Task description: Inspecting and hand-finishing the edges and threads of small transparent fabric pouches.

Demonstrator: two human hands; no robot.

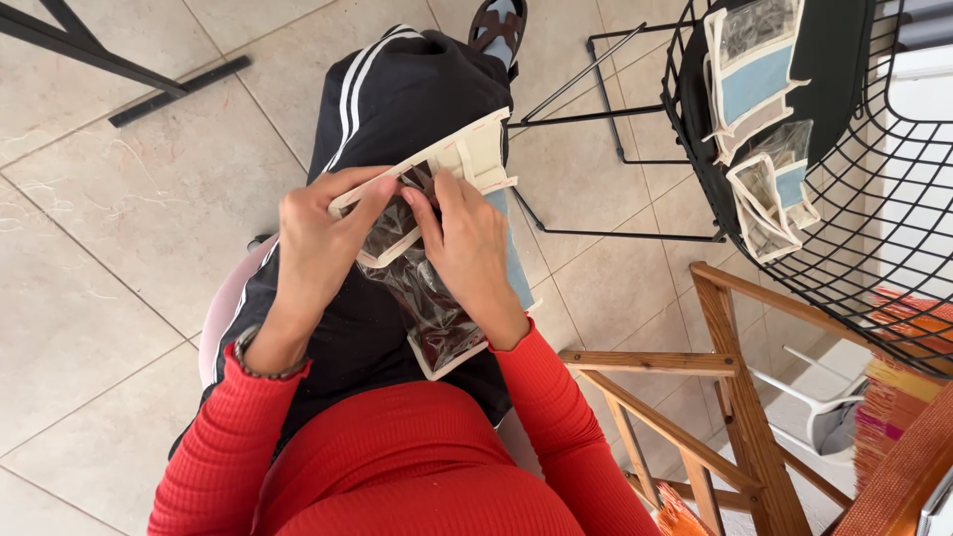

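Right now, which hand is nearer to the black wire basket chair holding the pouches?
Right. The right hand lies on the clear-fronted cream pouch, toward the black wire basket chair; the left hand grips the pouch's far edge.

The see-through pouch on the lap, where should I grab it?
Grab the pouch by its stiff cream edge at the top, one hand on each side, where the left hand and right hand pinch it. The clear plastic middle looks crinkly and slippery.

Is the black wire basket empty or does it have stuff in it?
Not empty: the wire basket holds several pouches with cream edging.
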